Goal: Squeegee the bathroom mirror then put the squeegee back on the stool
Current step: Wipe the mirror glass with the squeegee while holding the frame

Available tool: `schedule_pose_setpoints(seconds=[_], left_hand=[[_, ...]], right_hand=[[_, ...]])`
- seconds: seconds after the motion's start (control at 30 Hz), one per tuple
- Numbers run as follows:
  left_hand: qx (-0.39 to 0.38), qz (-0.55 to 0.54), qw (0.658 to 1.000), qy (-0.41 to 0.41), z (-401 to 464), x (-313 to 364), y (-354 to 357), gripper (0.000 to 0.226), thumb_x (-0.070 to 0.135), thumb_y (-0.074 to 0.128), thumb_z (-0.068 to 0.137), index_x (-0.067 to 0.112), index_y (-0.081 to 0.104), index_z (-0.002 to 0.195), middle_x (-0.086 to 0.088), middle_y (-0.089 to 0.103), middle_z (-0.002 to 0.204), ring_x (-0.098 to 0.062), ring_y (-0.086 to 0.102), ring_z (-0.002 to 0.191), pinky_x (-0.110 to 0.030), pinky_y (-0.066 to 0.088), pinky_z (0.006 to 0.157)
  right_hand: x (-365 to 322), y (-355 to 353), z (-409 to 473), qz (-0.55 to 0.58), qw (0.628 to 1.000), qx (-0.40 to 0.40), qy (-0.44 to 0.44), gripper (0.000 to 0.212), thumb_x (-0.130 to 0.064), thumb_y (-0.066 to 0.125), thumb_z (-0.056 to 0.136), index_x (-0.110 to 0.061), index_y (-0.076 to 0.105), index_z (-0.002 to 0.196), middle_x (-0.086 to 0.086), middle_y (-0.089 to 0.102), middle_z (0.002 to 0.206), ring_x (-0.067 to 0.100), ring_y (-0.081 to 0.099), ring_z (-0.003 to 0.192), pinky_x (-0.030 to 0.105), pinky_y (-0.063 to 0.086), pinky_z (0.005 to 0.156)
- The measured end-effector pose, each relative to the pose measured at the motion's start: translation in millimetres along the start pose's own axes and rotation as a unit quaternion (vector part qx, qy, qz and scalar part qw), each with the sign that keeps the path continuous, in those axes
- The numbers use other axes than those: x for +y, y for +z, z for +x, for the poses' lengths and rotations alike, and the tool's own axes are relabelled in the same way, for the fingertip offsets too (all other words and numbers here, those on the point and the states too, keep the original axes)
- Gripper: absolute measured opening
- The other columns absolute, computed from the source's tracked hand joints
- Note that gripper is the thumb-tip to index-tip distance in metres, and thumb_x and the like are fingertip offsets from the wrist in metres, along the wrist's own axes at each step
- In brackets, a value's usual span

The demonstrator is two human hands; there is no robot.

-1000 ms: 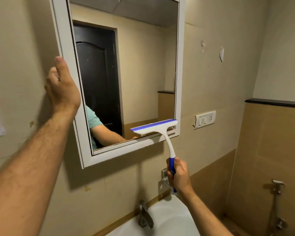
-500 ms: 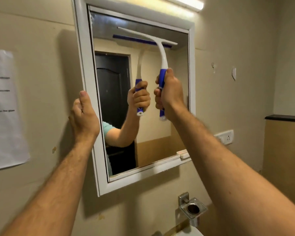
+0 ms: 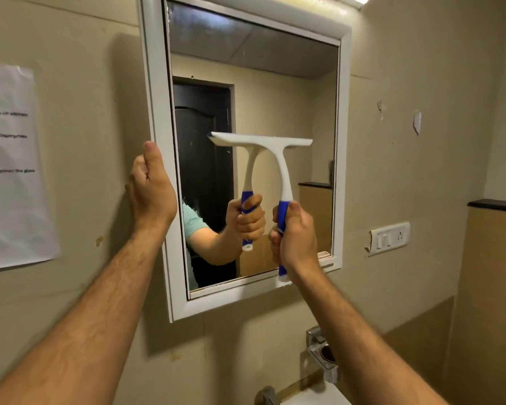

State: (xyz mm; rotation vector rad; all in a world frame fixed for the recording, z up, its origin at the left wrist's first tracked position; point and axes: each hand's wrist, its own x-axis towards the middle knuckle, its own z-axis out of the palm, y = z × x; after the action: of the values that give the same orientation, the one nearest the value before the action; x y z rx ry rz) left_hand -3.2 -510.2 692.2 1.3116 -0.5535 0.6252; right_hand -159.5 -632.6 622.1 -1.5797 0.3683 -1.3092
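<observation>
A white-framed bathroom mirror (image 3: 158,118) hangs on the beige wall. My right hand (image 3: 297,238) grips the blue handle of a white squeegee (image 3: 278,159), whose blade lies flat against the glass at mid-height. The reflection of the squeegee and hand shows just to its left. My left hand (image 3: 151,188) grips the mirror's left frame edge, thumb up along the front. The stool is out of view.
A printed paper sheet (image 3: 9,171) is taped to the wall at left. A switch and socket plate (image 3: 389,238) sits right of the mirror. Below it are a chrome holder (image 3: 323,352) and a tap (image 3: 268,394) over the white basin. A light bar (image 3: 354,0) glows above.
The squeegee went from the mirror's bottom up to the top, and has now been drawn down to mid-height. My left hand stays on the frame's left edge.
</observation>
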Motion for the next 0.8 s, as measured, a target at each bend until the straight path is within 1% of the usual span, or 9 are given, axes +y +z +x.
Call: schedule_pose_setpoints(seconds=[0.07,0.2,0.3,0.4,0.47,0.53,0.6,0.73,0.8], left_hand=[[0.000,-0.005,1.000,-0.002,0.3,0.0,0.4,0.037,0.059,0.024,0.096,0.040,0.034,0.066,0.022,0.037,0.067,0.000,0.038,0.065,-0.020,0.019,0.058],[-0.007,-0.017,1.000,0.004,-0.3,1.1,0.9,0.036,0.059,0.024,0.096,0.041,0.035,0.066,0.023,0.036,0.066,0.030,0.037,0.058,-0.019,0.020,0.058],[-0.008,-0.023,1.000,0.012,-0.6,1.2,1.2,0.035,0.055,0.026,0.098,0.041,0.034,0.067,0.023,0.035,0.067,0.032,0.036,0.058,-0.015,0.027,0.059],[-0.002,-0.020,1.000,0.015,-0.9,2.3,1.3,0.034,0.053,0.027,0.099,0.041,0.034,0.068,0.023,0.034,0.068,0.033,0.035,0.059,0.006,0.025,0.055],[-0.001,-0.024,1.000,0.016,-0.7,1.0,2.6,0.034,0.052,0.027,0.100,0.041,0.035,0.069,0.023,0.035,0.067,0.033,0.036,0.059,0.010,0.023,0.055],[0.000,-0.027,0.999,0.016,0.4,-0.7,3.1,0.034,0.053,0.028,0.100,0.042,0.036,0.069,0.024,0.036,0.067,0.034,0.035,0.059,0.011,0.023,0.055],[0.002,-0.028,0.999,0.015,0.9,-1.5,3.1,0.034,0.053,0.028,0.100,0.042,0.037,0.069,0.023,0.037,0.066,0.034,0.036,0.059,0.011,0.023,0.056],[0.005,-0.037,0.999,0.014,1.5,-0.5,4.0,0.034,0.054,0.028,0.099,0.042,0.035,0.068,0.023,0.035,0.065,0.033,0.035,0.057,0.011,0.023,0.056],[0.004,-0.039,0.999,0.011,-0.1,-0.5,4.5,0.033,0.054,0.028,0.099,0.043,0.035,0.069,0.023,0.035,0.065,0.034,0.035,0.057,0.011,0.023,0.055]], right_hand=[[13.5,-3.9,-12.9,-0.006,1.000,0.000,0.001,0.042,-0.040,0.026,0.103,-0.018,0.054,0.081,0.004,0.049,0.064,0.013,0.046,0.055,0.026,0.041,0.053],[7.9,-3.7,-19.0,0.006,1.000,0.008,-0.027,0.039,-0.036,0.028,0.103,-0.019,0.054,0.080,0.006,0.048,0.065,0.017,0.046,0.057,0.030,0.043,0.055],[-34.2,9.9,-0.2,0.031,0.997,0.000,-0.067,0.042,-0.040,0.028,0.102,-0.020,0.054,0.076,0.001,0.050,0.060,0.013,0.047,0.051,0.027,0.041,0.050],[-88.1,31.6,22.4,0.139,0.985,-0.089,-0.054,0.063,-0.038,0.025,0.103,-0.022,0.059,0.053,-0.008,0.051,0.041,0.002,0.046,0.034,0.015,0.040,0.037],[-109.0,45.4,34.9,0.181,0.977,-0.110,-0.042,0.064,-0.037,0.026,0.103,-0.018,0.054,0.048,-0.008,0.048,0.039,0.002,0.044,0.031,0.012,0.036,0.033],[-112.6,54.3,38.5,0.169,0.981,-0.090,-0.044,0.053,-0.038,0.029,0.102,-0.014,0.049,0.059,-0.002,0.050,0.047,0.006,0.046,0.036,0.013,0.037,0.034],[-101.3,54.4,33.1,0.148,0.984,-0.072,-0.062,0.050,-0.035,0.030,0.102,-0.017,0.047,0.059,-0.008,0.051,0.041,0.003,0.047,0.033,0.011,0.036,0.032],[-68.3,47.0,15.2,0.123,0.988,-0.067,-0.070,0.066,-0.031,0.027,0.103,-0.027,0.063,0.048,-0.018,0.051,0.035,-0.005,0.048,0.032,0.007,0.035,0.032],[-51.6,46.3,8.8,0.058,0.994,-0.030,-0.089,0.053,-0.036,0.026,0.103,-0.029,0.059,0.062,-0.022,0.055,0.042,-0.005,0.053,0.038,0.006,0.037,0.036]])
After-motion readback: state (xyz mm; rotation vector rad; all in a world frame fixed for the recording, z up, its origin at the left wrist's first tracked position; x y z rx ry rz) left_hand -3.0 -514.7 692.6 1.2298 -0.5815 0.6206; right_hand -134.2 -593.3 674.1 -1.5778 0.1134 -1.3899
